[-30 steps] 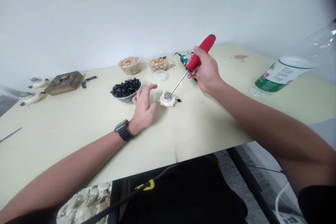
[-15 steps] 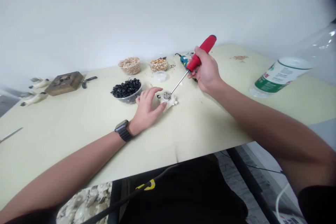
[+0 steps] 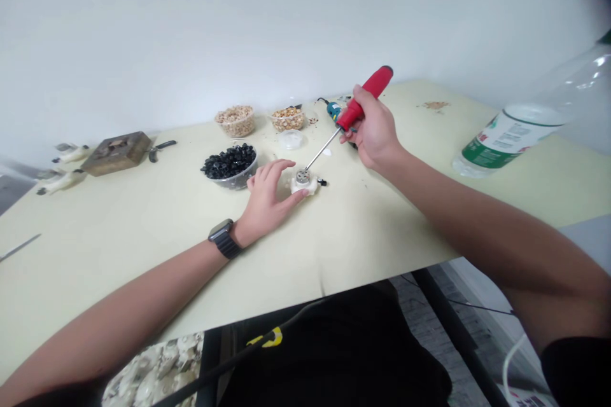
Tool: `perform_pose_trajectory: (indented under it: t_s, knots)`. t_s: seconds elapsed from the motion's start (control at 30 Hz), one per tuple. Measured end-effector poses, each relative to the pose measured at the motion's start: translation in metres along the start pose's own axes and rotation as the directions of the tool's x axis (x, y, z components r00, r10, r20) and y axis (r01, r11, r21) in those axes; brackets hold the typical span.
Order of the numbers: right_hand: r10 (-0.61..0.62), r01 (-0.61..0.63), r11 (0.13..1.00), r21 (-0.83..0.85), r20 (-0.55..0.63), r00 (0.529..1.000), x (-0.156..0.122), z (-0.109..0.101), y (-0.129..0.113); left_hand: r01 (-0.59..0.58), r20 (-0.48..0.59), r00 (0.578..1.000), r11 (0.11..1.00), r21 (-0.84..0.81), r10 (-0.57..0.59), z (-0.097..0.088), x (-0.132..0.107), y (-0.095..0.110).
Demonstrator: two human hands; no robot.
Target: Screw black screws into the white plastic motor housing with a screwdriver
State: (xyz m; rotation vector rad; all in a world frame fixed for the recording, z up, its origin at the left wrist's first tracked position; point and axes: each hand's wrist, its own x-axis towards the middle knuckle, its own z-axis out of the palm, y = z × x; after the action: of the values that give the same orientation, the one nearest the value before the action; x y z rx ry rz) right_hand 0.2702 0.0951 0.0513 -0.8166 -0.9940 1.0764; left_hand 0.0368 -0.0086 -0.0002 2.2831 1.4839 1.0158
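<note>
White part (image 3: 306,184) at new angle

The white part (image 3: 312,186) has turned around.

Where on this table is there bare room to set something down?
Free: at left, between wooden block, bowl of black pieces and left forearm; in front, between white piece, right forearm and table edge. Crowded: beyond the left hand, around two filled tubs.

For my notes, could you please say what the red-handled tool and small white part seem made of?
Red-handled tool: smooth handle, perhaps plastic by its even red; shaft likely metal, given its silvery shine. Small white part: probably plastic, given its even paleness; finish unclear.
</note>
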Motion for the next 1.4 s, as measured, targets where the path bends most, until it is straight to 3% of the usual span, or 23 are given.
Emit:
perform_pose_trajectory:
  t_s: [0.33, 0.67, 0.9, 1.17, 1.4]
  knots:
    - [0.031, -0.031, 0.999, -0.021, 0.006, 0.999, -0.003, 0.001, -0.001, 0.037, -0.071, 0.997, 0.999, -0.037, -0.039, 0.006, 0.003, -0.014]
    - [-0.028, 0.028, 0.996, -0.085, 0.003, 1.000, 0.000, -0.001, 0.002, -0.033, -0.081, 0.996, 0.996, -0.088, 0.026, 0.001, 0.001, -0.008]
    - [-0.056, 0.062, 0.995, -0.081, 0.083, 0.995, -0.018, 0.008, 0.002, -0.014, -0.118, 0.993, 0.993, -0.120, 0.000, 0.001, 0.001, -0.007]
    - [-0.082, 0.095, 0.993, -0.065, 0.186, 0.979, -0.039, 0.018, -0.006, -0.065, -0.241, 0.970, 0.972, -0.225, 0.009, -0.004, -0.003, -0.001]
    - [-0.138, 0.160, 0.983, -0.096, 0.200, 0.970, -0.052, 0.022, -0.018, -0.055, -0.234, 0.972, 0.972, -0.227, 0.001, -0.003, -0.002, -0.001]
